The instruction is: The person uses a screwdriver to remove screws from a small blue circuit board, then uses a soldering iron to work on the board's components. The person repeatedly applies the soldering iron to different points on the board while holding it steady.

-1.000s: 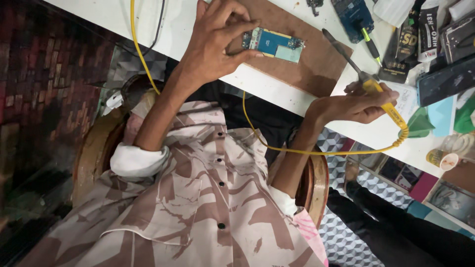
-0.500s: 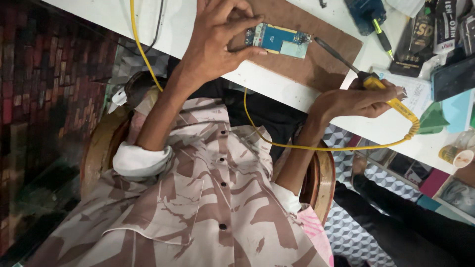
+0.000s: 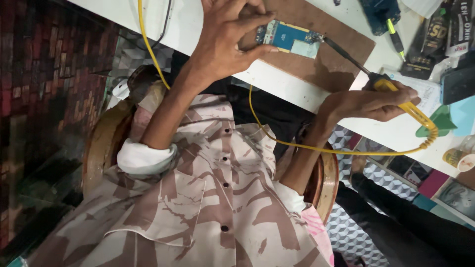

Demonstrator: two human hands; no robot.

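Note:
My left hand (image 3: pixel 222 42) is shut on the left end of a small blue circuit board (image 3: pixel 287 35) and holds it over a brown wooden pad (image 3: pixel 341 52) on the white table (image 3: pixel 292 89). In my right hand (image 3: pixel 363 103) is a soldering iron (image 3: pixel 403 101) with a yellow handle, gripped tightly. Its dark metal shaft reaches up and left, and the tip touches the board's right end. The iron's yellow cable (image 3: pixel 277 136) loops down across my lap.
A green-yellow screwdriver (image 3: pixel 394 33), a dark blue device (image 3: pixel 378 9), black packets (image 3: pixel 435 34), a green plastic piece (image 3: pixel 438 123) and a small jar (image 3: pixel 457 159) crowd the table's right side. I sit in a wooden chair (image 3: pixel 99 148). Another person's dark leg (image 3: pixel 405 217) is at lower right.
My right hand has brought the soldering iron up and left, so its tip now meets the board's right end. My left hand keeps its hold on the board.

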